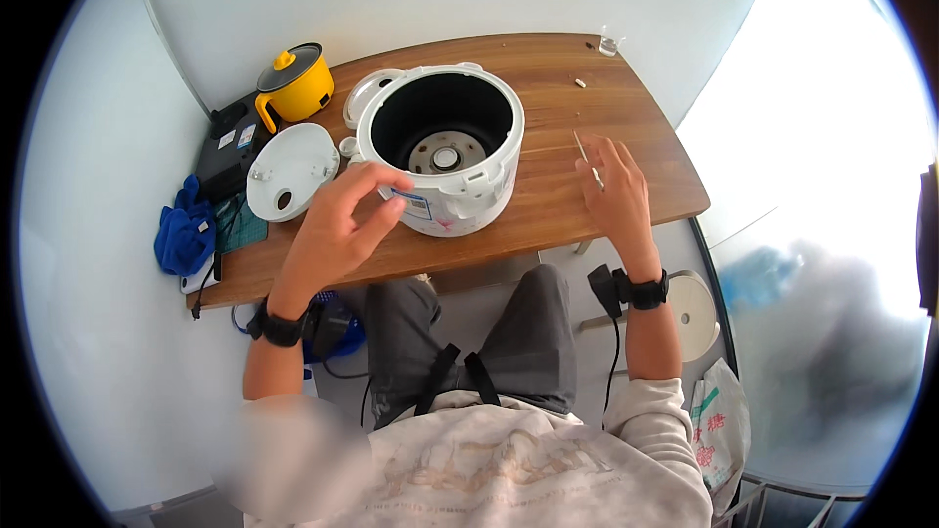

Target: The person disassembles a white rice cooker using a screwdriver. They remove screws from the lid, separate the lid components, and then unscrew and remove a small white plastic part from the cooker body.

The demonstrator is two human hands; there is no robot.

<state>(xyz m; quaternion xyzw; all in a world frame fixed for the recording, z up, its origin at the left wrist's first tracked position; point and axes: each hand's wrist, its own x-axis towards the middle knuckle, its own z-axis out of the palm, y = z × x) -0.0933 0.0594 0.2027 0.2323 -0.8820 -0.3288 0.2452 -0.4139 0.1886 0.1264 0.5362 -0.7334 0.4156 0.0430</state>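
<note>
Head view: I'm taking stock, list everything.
Table: 1, brown, centre
Cooker: 1, white, table centre
Covers: 2, white, left of cooker
Pot: 1, yellow, back left
Box: 1, black, beside pot
Cloth: 1, blue, table left
Mat: 1, green, beside cloth
Cup: 1, clear, far right
Scrap: 1, white, near cup
Stool: 1, cream, right
Bag: 1, whitish, lower right
Stick: 1, pale, right hand
Trousers: 1, grey, bottom
Top: 1, beige, bottom
Wristbands: 2, black, wrists
Left hand: 1, bare, near cooker
Right hand: 1, bare, holding stick

Right of the cooker [477, 203], bare desk [553, 88] leaves passage; left of it, white shell [291, 158] and yellow pot [305, 94] obstruct.
</note>
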